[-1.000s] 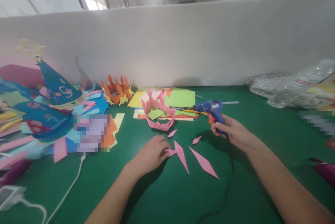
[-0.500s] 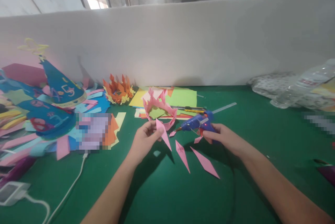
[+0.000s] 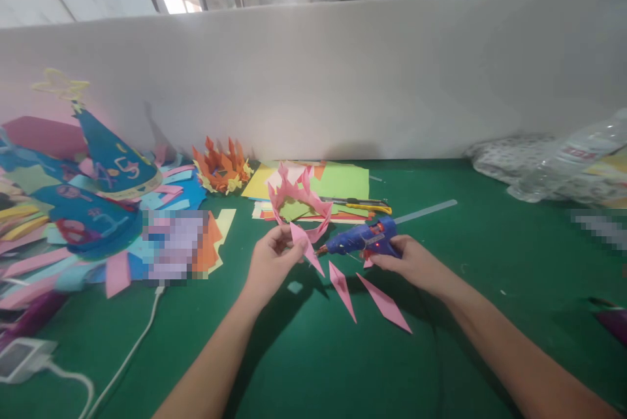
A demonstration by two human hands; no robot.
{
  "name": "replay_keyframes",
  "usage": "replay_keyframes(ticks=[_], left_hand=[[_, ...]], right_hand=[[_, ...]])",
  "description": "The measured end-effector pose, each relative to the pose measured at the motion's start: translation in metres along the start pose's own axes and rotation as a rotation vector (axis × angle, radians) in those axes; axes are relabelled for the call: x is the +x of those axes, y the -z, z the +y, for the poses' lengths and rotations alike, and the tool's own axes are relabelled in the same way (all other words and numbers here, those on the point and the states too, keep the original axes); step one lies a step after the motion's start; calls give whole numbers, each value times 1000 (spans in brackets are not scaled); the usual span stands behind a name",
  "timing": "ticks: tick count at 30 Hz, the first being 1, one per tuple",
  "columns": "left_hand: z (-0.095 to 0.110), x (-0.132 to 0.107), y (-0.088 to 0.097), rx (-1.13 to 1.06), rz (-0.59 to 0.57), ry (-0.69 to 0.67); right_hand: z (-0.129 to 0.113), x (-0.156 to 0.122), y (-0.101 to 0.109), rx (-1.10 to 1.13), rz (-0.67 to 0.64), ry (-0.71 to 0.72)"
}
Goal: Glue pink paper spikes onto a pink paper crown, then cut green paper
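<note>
My left hand (image 3: 272,261) pinches a pointed pink paper petal (image 3: 307,248) and holds it up just above the green table (image 3: 313,354). My right hand (image 3: 409,261) grips a blue glue gun (image 3: 360,241) whose nozzle points left, close to the petal's edge. Behind them stands a pink paper crown-like flower (image 3: 298,202). Two more pink petals (image 3: 343,288) (image 3: 385,303) lie flat on the table below the gun.
Coloured paper sheets (image 3: 337,184) and a yellow utility knife (image 3: 365,205) lie behind the flower. An orange paper flower (image 3: 221,168) and blue party hats (image 3: 112,158) crowd the left. A white cable (image 3: 130,357) runs front left; plastic bags (image 3: 548,168) sit far right.
My left hand picked a pink petal off the table and raised it. My right hand brought the glue gun down and left until its nozzle neared the petal.
</note>
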State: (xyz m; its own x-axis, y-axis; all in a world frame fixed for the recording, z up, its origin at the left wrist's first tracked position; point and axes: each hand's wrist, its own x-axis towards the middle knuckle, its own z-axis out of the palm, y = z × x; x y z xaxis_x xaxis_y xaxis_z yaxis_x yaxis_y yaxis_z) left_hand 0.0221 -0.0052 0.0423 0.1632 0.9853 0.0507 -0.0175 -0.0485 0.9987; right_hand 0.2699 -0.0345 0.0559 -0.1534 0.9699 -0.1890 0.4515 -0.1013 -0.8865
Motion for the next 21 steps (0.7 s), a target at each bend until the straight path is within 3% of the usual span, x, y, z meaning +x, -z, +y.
replay_keyframes(ticks=[21], left_hand=[[6, -1, -3, -92, 9, 72]], right_hand=[[-2, 1, 0, -99, -30, 37]])
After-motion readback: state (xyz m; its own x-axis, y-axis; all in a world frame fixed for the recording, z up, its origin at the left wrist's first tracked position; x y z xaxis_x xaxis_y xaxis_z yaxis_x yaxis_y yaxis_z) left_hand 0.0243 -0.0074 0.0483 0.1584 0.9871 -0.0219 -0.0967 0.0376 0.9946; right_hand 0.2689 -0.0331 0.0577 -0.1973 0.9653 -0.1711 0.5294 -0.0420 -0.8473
